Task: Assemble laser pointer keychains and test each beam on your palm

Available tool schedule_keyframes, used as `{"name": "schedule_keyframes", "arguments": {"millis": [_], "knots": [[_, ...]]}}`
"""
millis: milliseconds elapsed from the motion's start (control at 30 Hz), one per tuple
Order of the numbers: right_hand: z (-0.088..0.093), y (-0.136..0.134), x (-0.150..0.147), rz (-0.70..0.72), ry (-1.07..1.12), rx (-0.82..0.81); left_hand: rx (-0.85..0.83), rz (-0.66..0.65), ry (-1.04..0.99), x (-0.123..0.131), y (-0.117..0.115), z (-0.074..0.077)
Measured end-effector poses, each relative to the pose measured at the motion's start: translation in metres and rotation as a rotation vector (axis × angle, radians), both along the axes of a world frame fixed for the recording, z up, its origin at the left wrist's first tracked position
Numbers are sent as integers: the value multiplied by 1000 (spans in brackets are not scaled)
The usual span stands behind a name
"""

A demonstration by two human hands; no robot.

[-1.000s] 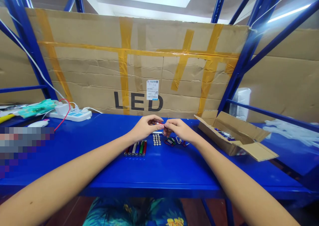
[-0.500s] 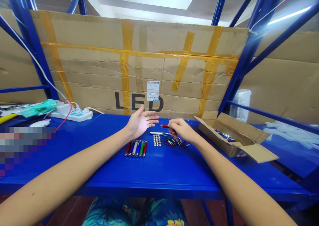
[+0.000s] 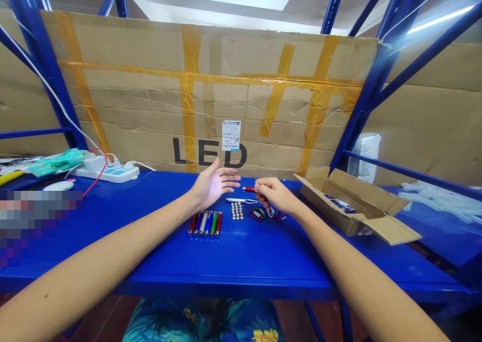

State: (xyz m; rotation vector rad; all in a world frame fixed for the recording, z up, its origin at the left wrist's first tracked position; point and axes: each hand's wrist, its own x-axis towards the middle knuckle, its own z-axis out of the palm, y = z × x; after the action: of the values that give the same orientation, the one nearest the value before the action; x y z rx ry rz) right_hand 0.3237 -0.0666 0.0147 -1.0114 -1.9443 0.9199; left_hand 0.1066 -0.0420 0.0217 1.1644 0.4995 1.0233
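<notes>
My left hand (image 3: 214,185) is open above the table, palm turned to the right, fingers spread and holding nothing. A pale violet-white glow lies on its palm. My right hand (image 3: 274,192) is closed around a small red flashlight (image 3: 248,189), whose silver end points at the left palm. Below the hands, a silver flashlight (image 3: 236,200) with a clip lies flat. Several button cells (image 3: 237,211) stand in rows beside it. Coloured carabiners (image 3: 259,213) lie under my right hand, partly hidden. Several coloured flashlights (image 3: 205,224) lie side by side below my left wrist.
An open cardboard box (image 3: 339,206) with shiny items inside stands on the right of the blue table (image 3: 233,261). A white power strip (image 3: 113,173) with cables is at the back left. A large cardboard sheet (image 3: 150,106) closes off the back between blue posts.
Both hands hold nearly the same pose, and the red flashlight stays in my right hand. The view has shifted very slightly.
</notes>
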Motion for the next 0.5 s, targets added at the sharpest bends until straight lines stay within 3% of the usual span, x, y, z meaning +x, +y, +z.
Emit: {"name": "schedule_keyframes", "arguments": {"millis": [500], "knots": [[8, -3, 1, -68, -107, 205, 37, -27, 36, 1, 0, -3]]}}
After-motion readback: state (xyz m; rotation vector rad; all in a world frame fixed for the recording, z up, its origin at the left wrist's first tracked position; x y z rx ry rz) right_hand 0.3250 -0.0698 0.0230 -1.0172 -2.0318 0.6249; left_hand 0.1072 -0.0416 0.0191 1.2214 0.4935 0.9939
